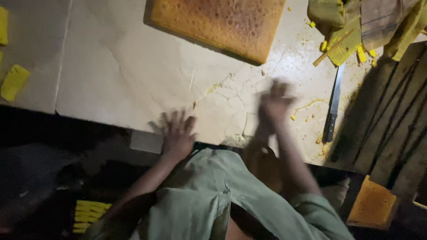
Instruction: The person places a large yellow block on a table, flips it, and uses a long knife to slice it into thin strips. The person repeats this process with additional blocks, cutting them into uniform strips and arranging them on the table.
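At the far left edge a yellow block lies alone on the table, well apart from me. My left hand rests flat near the table's front edge, fingers spread wide, its grip open and holding nothing. Right of it, my right hand is raised a little above the surface and blurred; the fingers look loosely spread with nothing between them, so I read that grip as open too.

The thing nearest both hands is the big golden-brown sponge slab, lying flat at the back of the table, across from me and apart from both hands. I judge it light for its bulk, soft and crumbly, likely to sag or crack if lifted by one corner. The safest hold would be two flat palms under opposite edges, not a pinch on the rim. The table between us is smeared and strewn with crumbs, so it may be a bit slippery.

Further right a long knife lies blade away from me, handle towards me, just beside my right hand's reach. That is the one thing to mind. Beyond it, in the corner, sit yellow offcuts and a crumpled cloth, and low at the right a smaller orange sponge piece sits off the table.
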